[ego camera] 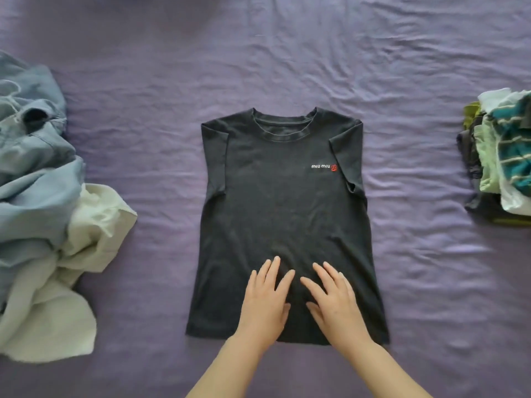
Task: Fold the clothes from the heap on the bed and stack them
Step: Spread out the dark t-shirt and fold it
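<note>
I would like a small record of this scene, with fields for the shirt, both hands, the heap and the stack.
shirt: dark T-shirt, flat, front up, sleeves folded in
left hand: open, flat on the shirt's lower part
right hand: open, flat beside it
heap: unfolded, left of shirt
stack: folded, right of shirt
surface: purple sheet

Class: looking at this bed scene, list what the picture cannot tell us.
- Heap, head view: left frame edge cuts it; garment count unclear.
- Stack: right edge cuts it; lower layers hidden.
- Dark T-shirt: back hidden; the flat left hand and right hand cover some cloth.
</note>
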The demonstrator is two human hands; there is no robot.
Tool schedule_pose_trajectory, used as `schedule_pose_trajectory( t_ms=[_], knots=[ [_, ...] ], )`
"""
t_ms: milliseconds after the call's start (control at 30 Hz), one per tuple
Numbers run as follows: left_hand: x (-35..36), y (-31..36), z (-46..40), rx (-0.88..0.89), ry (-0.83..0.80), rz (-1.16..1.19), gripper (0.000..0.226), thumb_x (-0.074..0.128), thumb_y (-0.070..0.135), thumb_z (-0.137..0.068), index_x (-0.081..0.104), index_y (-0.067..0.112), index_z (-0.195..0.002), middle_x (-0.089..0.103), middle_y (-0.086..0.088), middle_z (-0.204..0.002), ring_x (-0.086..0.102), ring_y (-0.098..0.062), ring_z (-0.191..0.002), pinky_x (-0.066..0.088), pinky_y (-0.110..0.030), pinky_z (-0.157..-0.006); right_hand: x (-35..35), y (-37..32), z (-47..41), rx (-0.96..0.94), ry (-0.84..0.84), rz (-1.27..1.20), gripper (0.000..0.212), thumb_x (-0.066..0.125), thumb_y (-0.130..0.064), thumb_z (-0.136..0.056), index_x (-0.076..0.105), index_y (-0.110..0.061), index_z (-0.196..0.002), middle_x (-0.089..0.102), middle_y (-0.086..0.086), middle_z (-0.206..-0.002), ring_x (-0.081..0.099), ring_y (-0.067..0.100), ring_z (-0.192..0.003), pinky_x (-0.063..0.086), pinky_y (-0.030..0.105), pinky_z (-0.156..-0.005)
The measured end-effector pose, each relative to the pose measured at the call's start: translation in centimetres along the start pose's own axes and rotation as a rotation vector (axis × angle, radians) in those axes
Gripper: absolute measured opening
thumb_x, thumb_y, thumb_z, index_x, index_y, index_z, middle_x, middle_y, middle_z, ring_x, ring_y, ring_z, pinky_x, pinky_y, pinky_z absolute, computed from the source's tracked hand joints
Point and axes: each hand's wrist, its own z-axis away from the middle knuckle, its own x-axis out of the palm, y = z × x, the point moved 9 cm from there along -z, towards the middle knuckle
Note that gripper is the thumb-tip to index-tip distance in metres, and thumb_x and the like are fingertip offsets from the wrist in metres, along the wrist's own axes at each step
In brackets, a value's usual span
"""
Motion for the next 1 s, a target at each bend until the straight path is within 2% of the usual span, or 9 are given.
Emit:
schedule_pose_trajectory(
  t_ms=[100,167,233,333,467,700,767,867,1000],
  knots=[
    [0.2,-0.2,3.5,0.023,0.008,0.021,0.034,0.068,0.022,-0.084,0.061,0.018,-0.118,0.042,-0.009,-0.145,0.027,-0.029,-0.143,0.019,-0.045,-0.117,1.2,-1.4,2.4,-0.07,-0.012,-0.054,0.047,0.09,-0.012,-0.055,0.072,-0.019,-0.098,0.063,0.01,-0.12,0.056,0.034,-0.119,0.047,0.053,-0.094],
    [0.4,-0.7,4.8,0.03,0.006,0.005,0.027,0.083,0.02,-0.068,0.069,0.017,-0.091,0.06,-0.01,-0.126,0.047,-0.033,-0.13,0.035,-0.05,-0.107,2.2,-1.9,3.6,-0.098,-0.056,-0.062,0.043,0.09,-0.017,-0.055,0.071,-0.023,-0.093,0.063,0.009,-0.121,0.055,0.033,-0.12,0.044,0.053,-0.097],
    [0.7,-1.1,5.4,0.034,-0.008,-0.027,0.033,0.089,0.023,-0.058,0.069,0.02,-0.083,0.063,-0.008,-0.123,0.053,-0.032,-0.125,0.041,-0.049,-0.102,3.3,-1.8,4.3,-0.099,-0.119,-0.041,0.043,0.09,-0.024,-0.055,0.069,-0.026,-0.092,0.059,0.007,-0.128,0.051,0.032,-0.126,0.039,0.051,-0.103],
    [1.4,-1.4,5.4,0.059,-0.03,-0.074,0.044,0.092,0.034,-0.045,0.069,0.027,-0.082,0.065,-0.005,-0.12,0.058,-0.029,-0.12,0.048,-0.046,-0.097,4.7,-1.7,4.6,-0.082,-0.177,0.037,0.049,0.088,-0.036,-0.056,0.063,-0.031,-0.097,0.051,0.004,-0.138,0.041,0.03,-0.134,0.028,0.046,-0.109],
    [1.8,-1.8,5.0,0.066,-0.025,-0.105,0.045,0.092,0.041,-0.044,0.069,0.027,-0.081,0.065,-0.004,-0.119,0.059,-0.028,-0.118,0.05,-0.048,-0.094,5.1,-1.4,4.3,-0.064,-0.14,0.036,0.044,0.087,-0.031,-0.057,0.064,-0.028,-0.094,0.052,0.006,-0.137,0.043,0.031,-0.132,0.031,0.049,-0.109],
    [-0.9,-1.8,4.0,0.165,0.161,0.017,0.025,0.085,0.007,-0.054,0.071,0.018,-0.07,0.07,-0.002,-0.096,0.068,-0.026,-0.094,0.053,-0.031,-0.071,2.1,-1.0,2.7,-0.011,0.064,-0.149,0.02,0.081,-0.009,-0.065,0.071,-0.018,-0.081,0.068,0.0,-0.098,0.064,0.027,-0.098,0.048,0.038,-0.081],
    [-1.5,-2.4,3.6,0.181,0.121,0.028,0.028,0.077,-0.001,-0.059,0.069,0.014,-0.081,0.067,-0.002,-0.094,0.065,-0.026,-0.088,0.047,-0.029,-0.065,1.3,-0.2,1.9,0.032,0.011,-0.16,0.02,0.073,-0.005,-0.072,0.069,-0.015,-0.089,0.066,-0.003,-0.085,0.063,0.025,-0.084,0.045,0.033,-0.071],
    [-1.9,-4.7,2.6,0.103,0.027,-0.007,0.034,0.049,0.003,-0.084,0.058,0.017,-0.113,0.058,0.001,-0.106,0.053,-0.022,-0.097,0.034,-0.028,-0.074,0.1,1.5,0.6,0.117,-0.063,-0.146,0.015,0.057,-0.02,-0.09,0.063,-0.019,-0.105,0.065,-0.006,-0.093,0.059,0.019,-0.091,0.04,0.029,-0.072],
    [-6.6,-8.3,0.9,-0.085,0.168,0.155,0.031,0.048,0.006,-0.086,0.06,0.019,-0.112,0.06,0.002,-0.103,0.057,-0.025,-0.087,0.043,-0.034,-0.069,-3.8,3.0,-2.3,0.175,0.029,-0.071,0.019,0.051,-0.039,-0.094,0.059,-0.022,-0.096,0.063,-0.006,-0.089,0.06,0.017,-0.085,0.042,0.033,-0.063]
  ],
)
